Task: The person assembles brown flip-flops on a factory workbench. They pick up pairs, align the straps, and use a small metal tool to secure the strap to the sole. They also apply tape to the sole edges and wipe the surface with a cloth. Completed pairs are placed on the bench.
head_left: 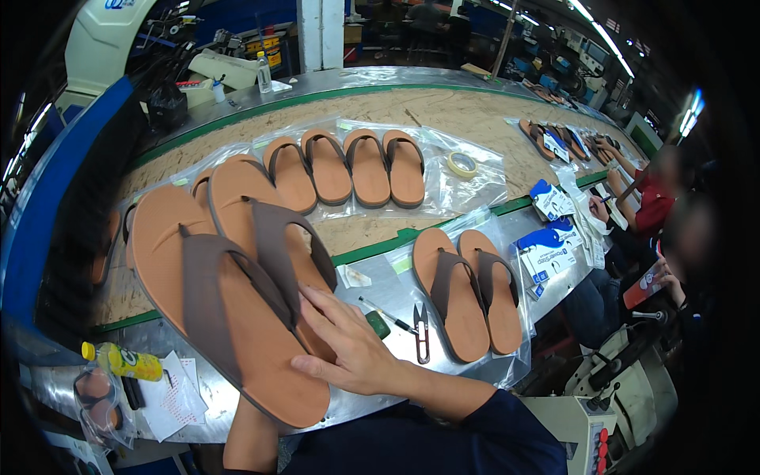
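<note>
A pair of tan flip-flops with dark brown straps is raised close in front of me; the nearer flip-flop (229, 309) overlaps the farther flip-flop (237, 186). My right hand (348, 340) grips the pair near the heels, its thumb on the nearer footbed and its fingers by the farther one. Behind the nearer flip-flop my left hand is hidden; only its forearm (252, 439) shows below. To the right of my right hand lie thread snips (422, 334), a pen (388, 315) and a dark green object (378, 324). Another pair of flip-flops (459, 317) rests on clear plastic farther right.
Several flip-flops (369, 170) line up on plastic across the bench, beside a tape roll (461, 165). A yellow-labelled bottle (123, 361) lies at left near paper sheets (176, 400). Blue-and-white cards (548, 245) are stacked at right, near other people. A blue machine (67, 214) borders the left.
</note>
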The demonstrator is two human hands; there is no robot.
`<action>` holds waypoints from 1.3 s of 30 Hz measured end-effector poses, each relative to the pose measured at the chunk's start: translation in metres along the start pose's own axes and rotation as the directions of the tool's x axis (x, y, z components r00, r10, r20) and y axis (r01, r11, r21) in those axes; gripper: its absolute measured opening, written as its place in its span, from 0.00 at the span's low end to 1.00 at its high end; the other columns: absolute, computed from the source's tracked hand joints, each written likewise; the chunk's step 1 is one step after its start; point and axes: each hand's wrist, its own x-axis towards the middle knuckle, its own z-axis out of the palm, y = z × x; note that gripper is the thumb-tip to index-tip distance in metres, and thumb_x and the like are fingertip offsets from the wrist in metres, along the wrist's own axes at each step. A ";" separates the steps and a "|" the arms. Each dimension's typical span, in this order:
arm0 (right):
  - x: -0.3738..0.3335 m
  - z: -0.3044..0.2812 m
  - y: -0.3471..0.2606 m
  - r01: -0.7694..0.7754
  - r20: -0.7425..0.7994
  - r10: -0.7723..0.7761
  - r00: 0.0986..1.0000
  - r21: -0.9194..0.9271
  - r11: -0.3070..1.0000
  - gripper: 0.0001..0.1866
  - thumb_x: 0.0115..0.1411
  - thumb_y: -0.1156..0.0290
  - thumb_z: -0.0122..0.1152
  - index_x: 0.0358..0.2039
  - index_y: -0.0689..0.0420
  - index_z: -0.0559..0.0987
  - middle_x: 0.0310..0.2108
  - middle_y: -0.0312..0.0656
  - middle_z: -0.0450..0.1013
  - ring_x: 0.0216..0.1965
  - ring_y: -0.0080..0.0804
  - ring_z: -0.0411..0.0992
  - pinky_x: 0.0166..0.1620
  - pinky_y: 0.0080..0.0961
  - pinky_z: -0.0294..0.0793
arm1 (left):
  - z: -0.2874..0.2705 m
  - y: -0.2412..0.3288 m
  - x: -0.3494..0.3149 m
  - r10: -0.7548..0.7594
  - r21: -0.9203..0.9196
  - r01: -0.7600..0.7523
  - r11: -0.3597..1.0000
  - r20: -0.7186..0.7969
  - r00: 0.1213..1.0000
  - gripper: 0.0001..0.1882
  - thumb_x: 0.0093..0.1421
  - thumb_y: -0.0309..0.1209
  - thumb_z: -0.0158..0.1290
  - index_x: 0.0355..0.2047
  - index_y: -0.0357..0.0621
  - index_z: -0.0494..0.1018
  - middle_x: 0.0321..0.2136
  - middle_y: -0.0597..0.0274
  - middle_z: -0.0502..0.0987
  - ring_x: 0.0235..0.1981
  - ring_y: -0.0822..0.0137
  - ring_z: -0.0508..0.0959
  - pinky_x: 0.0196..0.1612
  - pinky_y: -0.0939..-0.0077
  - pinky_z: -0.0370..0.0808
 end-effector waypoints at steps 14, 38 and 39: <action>0.026 -0.039 0.055 -0.221 -0.065 0.239 0.969 0.209 0.953 0.19 0.62 0.65 0.63 0.48 0.66 0.77 0.57 0.52 0.70 0.60 0.47 0.66 0.62 0.39 0.62 | 0.017 -0.035 0.060 0.186 -0.032 -0.198 0.980 -0.235 0.954 0.41 0.67 0.65 0.31 0.65 0.46 0.60 0.60 0.55 0.68 0.59 0.58 0.71 0.61 0.61 0.71; 0.069 -0.298 0.393 -0.526 -0.410 0.329 0.851 -0.677 0.515 0.18 0.64 0.65 0.57 0.51 0.59 0.77 0.48 0.53 0.73 0.48 0.53 0.72 0.50 0.44 0.72 | -0.078 -0.042 0.077 0.104 -0.239 -0.309 0.921 -0.614 0.782 0.37 0.63 0.65 0.43 0.61 0.51 0.65 0.54 0.58 0.75 0.47 0.49 0.79 0.44 0.45 0.80; 0.057 -0.292 0.419 -0.465 -0.327 0.358 0.875 -0.776 0.426 0.19 0.63 0.66 0.56 0.53 0.58 0.75 0.51 0.53 0.72 0.52 0.53 0.71 0.53 0.44 0.71 | -0.071 -0.040 0.082 0.094 -0.256 -0.327 0.910 -0.638 0.764 0.37 0.63 0.65 0.43 0.61 0.51 0.65 0.53 0.58 0.75 0.47 0.50 0.79 0.43 0.44 0.80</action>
